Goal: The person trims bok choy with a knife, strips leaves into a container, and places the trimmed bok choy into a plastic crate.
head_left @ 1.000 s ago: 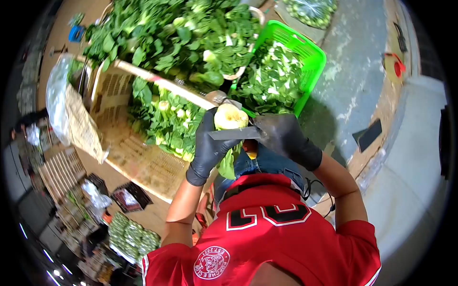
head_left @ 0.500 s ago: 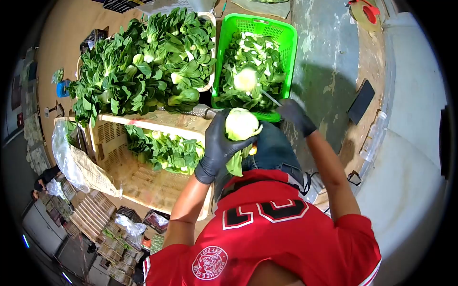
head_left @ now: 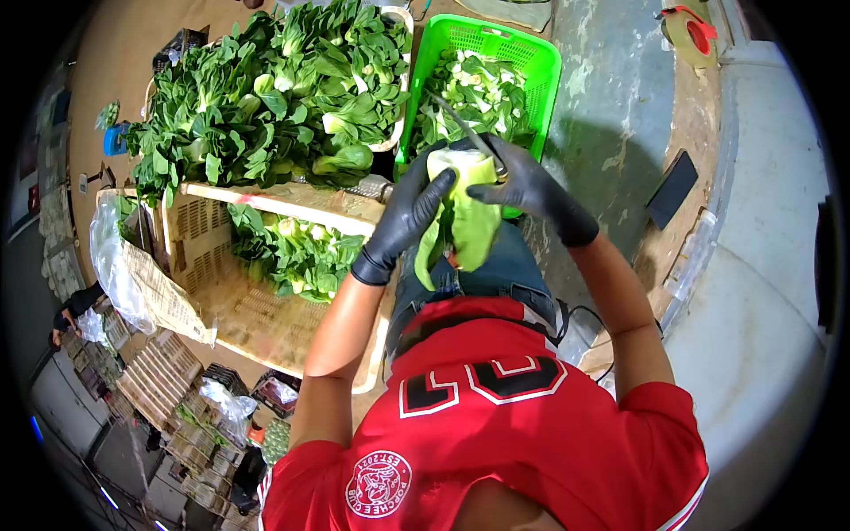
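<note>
A person in black gloves is holding a leafy green vegetable (head_left: 475,228) just in front of the waist, its pale base pointing up and its leaves hanging down. The left hand (head_left: 405,215) is curling around its side, thumb lying across the pale part. The right hand (head_left: 529,188) is closing around the handle of a knife (head_left: 459,115), its thumb reaching onto a leaf, while the blade is slanting out over the near part of a bright green crate (head_left: 551,84). Cut greens (head_left: 482,88) are lying in that crate. To its left, a large heap of leafy heads (head_left: 266,115) is rising from a basket, and below the heap more greens (head_left: 297,252) are resting inside a worn, pale crate (head_left: 257,323).
</note>
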Tool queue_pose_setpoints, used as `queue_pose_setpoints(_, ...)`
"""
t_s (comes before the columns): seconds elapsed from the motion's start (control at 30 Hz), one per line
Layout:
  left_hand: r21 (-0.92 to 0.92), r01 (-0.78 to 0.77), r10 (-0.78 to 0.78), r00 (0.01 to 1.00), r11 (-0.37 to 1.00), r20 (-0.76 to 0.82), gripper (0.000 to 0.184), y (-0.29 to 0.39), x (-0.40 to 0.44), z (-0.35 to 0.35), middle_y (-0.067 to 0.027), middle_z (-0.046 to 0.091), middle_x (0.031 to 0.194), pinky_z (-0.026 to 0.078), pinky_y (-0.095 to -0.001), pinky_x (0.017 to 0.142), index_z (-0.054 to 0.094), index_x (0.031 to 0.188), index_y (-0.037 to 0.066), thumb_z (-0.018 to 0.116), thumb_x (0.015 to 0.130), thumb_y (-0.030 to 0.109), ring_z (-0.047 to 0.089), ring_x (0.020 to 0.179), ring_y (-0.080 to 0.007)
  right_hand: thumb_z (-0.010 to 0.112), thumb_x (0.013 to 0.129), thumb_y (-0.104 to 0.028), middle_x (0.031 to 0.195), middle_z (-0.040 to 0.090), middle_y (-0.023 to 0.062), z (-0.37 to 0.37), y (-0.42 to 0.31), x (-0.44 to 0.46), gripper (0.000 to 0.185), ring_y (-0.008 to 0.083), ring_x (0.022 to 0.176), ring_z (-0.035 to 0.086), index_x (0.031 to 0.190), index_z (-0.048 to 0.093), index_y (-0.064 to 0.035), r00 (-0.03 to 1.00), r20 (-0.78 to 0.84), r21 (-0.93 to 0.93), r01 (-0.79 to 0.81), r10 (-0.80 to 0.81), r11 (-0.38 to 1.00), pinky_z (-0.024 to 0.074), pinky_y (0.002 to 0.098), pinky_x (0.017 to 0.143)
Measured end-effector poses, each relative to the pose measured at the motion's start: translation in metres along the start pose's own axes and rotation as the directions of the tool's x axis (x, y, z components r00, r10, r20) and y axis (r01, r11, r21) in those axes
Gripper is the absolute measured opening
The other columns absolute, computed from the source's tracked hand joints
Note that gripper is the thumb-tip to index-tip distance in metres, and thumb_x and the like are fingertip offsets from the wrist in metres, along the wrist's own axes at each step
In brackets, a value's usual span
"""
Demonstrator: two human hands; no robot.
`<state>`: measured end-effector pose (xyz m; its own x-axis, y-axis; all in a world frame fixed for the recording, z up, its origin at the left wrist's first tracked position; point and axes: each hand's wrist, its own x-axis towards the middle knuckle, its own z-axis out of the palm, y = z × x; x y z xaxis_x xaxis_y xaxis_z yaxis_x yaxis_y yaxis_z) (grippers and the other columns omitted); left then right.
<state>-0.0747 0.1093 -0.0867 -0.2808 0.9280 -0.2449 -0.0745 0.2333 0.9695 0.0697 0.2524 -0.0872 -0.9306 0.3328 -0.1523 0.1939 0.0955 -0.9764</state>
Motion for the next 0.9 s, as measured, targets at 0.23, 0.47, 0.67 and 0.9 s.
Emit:
queue_pose_setpoints(0.23, 0.652, -0.114, 0.318, 0.926, 0.749, -0.203, 0.063, -0.022, 0.023, -0.024, -0.0221, 0.058, 0.107, 0.044, -0.037, 0.085, 0.045, 0.121, -0.005, 0.064, 0.08, 0.04, 0.058, 0.098, -0.0282, 0.07, 0.074, -0.018, 0.106, 0.058, 0.0085, -0.02, 0.019, -0.014, 0.054, 0.015, 0.095, 0.054, 0.118, 0.048, 0.0011, 0.985, -0.052, 0.235, -0.148, 0.165, 0.961, 0.042, 0.0295, 0.086)
queue_pose_setpoints(0.47, -0.199, 0.095, -0.093, 0.995, 0.975, 0.022, 0.05, -0.042, 0.016, 0.013, -0.0137, 0.057, 0.109, 0.043, -0.0301, 0.087, 0.046, 0.119, -0.002, 0.061, 0.083, 0.029, 0.055, 0.1, -0.0199, 0.055, 0.078, -0.006, 0.093, 0.062, 0.0071, -0.018, 0.019, -0.022, 0.029, 0.0146, 0.084, 0.058, 0.105, 0.057, 0.0033, 0.961, -0.141, 0.311, -0.184, 0.237, 0.932, 0.0451, 0.0299, 0.078)
queue_pose_setpoints(0.67, -0.9, 0.225, -0.403, 0.913, 0.373, 0.061, 0.05, -0.071, -0.024, -0.026, -0.0131, 0.061, 0.102, 0.05, -0.0379, 0.081, 0.051, 0.117, 0.004, 0.056, 0.082, 0.039, 0.061, 0.09, -0.0251, 0.059, 0.079, -0.013, 0.089, 0.062, 0.0055, -0.036, 0.04, -0.025, 0.027, 0.0128, 0.079, 0.059, 0.102, 0.059, 0.0028, 0.95, -0.226, 0.402, -0.109, 0.214, 0.909, 0.0474, 0.0271, 0.073)
queue_pose_setpoints(0.9, -0.896, -0.276, -0.321, 0.863, 0.348, -0.39, 0.045, -0.098, -0.062, -0.147, -0.0113, 0.062, 0.103, 0.051, -0.0366, 0.08, 0.052, 0.118, 0.005, 0.055, 0.086, 0.035, 0.062, 0.087, -0.0228, 0.07, 0.077, -0.018, 0.059, 0.049, 0.0034, -0.025, 0.095, -0.011, 0.041, 0.0086, 0.047, 0.035, 0.111, 0.055, -0.0011, 0.92, -0.387, -0.411, -0.107, -0.067, 0.905, 0.0327, 0.0261, 0.043)
